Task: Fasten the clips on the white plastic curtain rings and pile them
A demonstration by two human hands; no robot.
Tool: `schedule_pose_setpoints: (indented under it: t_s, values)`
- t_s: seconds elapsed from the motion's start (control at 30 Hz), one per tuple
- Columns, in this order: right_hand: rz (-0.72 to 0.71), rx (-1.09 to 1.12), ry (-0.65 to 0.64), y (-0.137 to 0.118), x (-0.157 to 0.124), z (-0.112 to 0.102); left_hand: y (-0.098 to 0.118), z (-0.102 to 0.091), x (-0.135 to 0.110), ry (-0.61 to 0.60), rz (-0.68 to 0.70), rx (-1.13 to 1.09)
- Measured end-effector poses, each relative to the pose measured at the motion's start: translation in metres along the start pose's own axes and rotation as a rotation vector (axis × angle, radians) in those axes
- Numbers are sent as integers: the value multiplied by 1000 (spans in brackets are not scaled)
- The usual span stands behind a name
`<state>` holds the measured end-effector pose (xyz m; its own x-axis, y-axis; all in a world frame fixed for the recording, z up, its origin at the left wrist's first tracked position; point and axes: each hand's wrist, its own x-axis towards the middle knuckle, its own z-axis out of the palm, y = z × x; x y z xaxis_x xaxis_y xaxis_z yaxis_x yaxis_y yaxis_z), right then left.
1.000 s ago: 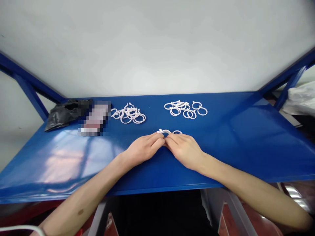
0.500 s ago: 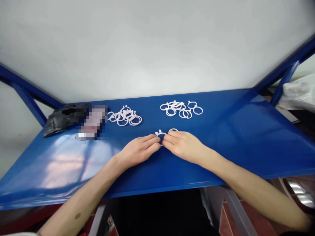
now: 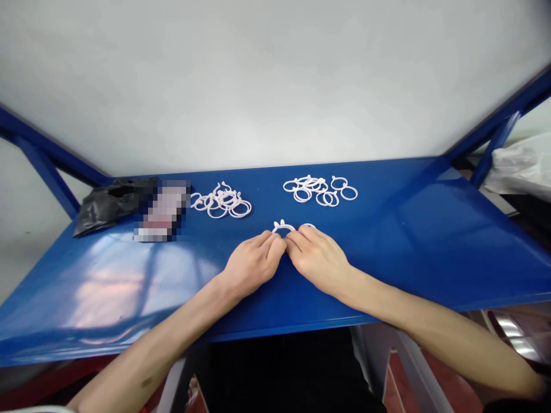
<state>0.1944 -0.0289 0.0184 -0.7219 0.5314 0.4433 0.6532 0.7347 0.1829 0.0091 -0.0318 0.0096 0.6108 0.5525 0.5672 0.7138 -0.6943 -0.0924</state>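
Observation:
My left hand [image 3: 257,258] and my right hand [image 3: 317,257] meet over the blue table, fingers bent and closed. Between them they grip a thin white plastic ring [image 3: 284,227] with two small knobs at its top. My fingers hide its lower part. A second white ring [image 3: 309,225] shows partly behind my right hand; whether that hand touches it I cannot tell. Farther back lie two groups of similar rings: a tangled pile [image 3: 226,202] on the left and a looser group [image 3: 312,188] on the right.
The blue table [image 3: 413,241] runs up to a pale wall [image 3: 275,86]. At the left lie a black plastic bag [image 3: 109,203] and a pixelated flat object [image 3: 163,211]. Blue frame bars [image 3: 47,172] rise at both sides. A whitish plastic bag [image 3: 523,166] sits beyond the right bar.
My hands have drawn closer together, and their fingertips now hide the ring's lower part. The view has shifted slightly.

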Motion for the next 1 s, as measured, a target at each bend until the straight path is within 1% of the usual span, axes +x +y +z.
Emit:
schedule_pose_setpoints:
  t_s: [0.1,0.2,0.23,0.27,0.3,0.37,0.43,0.5,0.57,0.67,0.73,0.77,0.83,0.9,0.93,1.0]
  values:
    - [36,7,7,2,0,2,-2,4,-3,27,-20,-8]
    - [-76,128,79,17,1,6,-14,8,-8,-5,20,-111]
    - [-99,180,113,24,2,6,-21,9,-11,-11,13,-142]
    - [-88,226,141,32,2,7,-28,10,-13,-14,-20,-156]
    - [-35,256,161,41,2,7,-36,11,-15,7,-62,-149]
    - [132,276,163,60,1,8,-54,12,-18,-2,-173,-86]
    - [267,254,124,78,-2,9,-69,12,-21,-30,-206,-33]
    - [335,206,65,94,-5,11,-79,10,-22,-41,-219,33]
    - [380,152,18,105,-8,15,-83,7,-23,-51,-233,96]
    - [461,79,-7,113,-11,17,-76,2,-22,-46,-269,145]
    - [517,58,-40,115,-12,17,-64,0,-19,-15,-268,120]
    - [539,61,-74,115,-12,17,-57,1,-17,-7,-245,85]
    - [562,83,-170,114,-13,16,-42,4,-13,-31,-142,-21]
    - [551,109,-265,114,-13,15,-28,11,-10,-118,-1,-126]
    - [538,121,-295,113,-13,14,-23,14,-8,-160,48,-154]
    - [502,146,-317,111,-12,14,-18,20,-7,-227,102,-195]
